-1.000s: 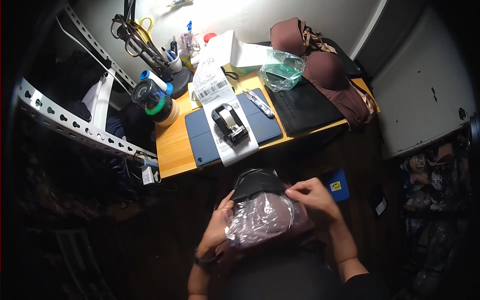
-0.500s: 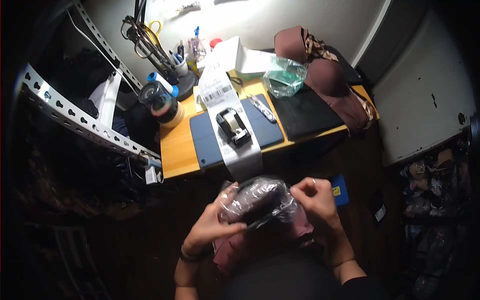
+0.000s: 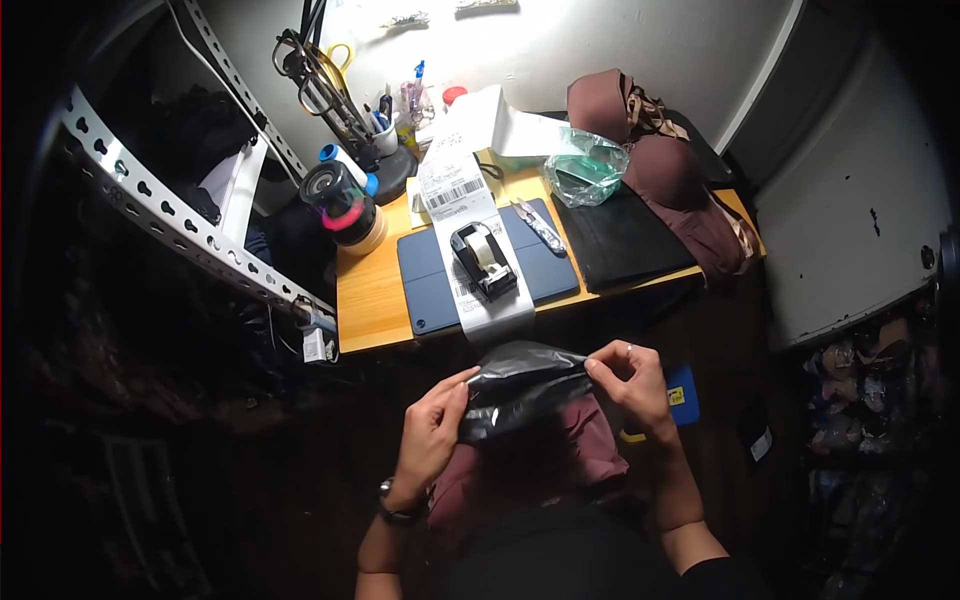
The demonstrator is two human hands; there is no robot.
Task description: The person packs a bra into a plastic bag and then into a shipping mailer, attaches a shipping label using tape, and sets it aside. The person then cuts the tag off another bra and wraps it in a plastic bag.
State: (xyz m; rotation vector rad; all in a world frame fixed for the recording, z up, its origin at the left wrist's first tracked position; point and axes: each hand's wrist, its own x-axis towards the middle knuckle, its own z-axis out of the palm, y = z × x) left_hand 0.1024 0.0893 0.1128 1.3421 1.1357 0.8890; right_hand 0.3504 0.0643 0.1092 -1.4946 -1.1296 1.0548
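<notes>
A black plastic bag [image 3: 525, 385] is stretched between my two hands over my lap. My left hand [image 3: 435, 425] pinches its left edge between thumb and fingers. The bag's right corner is pinched by my right hand [image 3: 632, 385], which wears a ring. Under and behind the bag, mauve fabric [image 3: 592, 437] lies on my lap. The clear crinkled plastic is not visible now; whether it is inside the black bag, I cannot tell.
On the wooden desk [image 3: 370, 310] are a tape dispenser [image 3: 483, 258], a strip of printed labels [image 3: 455, 185], a cutter [image 3: 540, 228], a blue folder [image 3: 425, 285], black bags [image 3: 625, 245], green plastic [image 3: 587, 170] and mauve bras [image 3: 668, 172]. A white metal shelf [image 3: 175, 215] stands left.
The clear plastic seen over the fabric earlier has gone from sight, and the black bag now spans between both hands. My view has shifted slightly, moving the desk right and down in the picture.
</notes>
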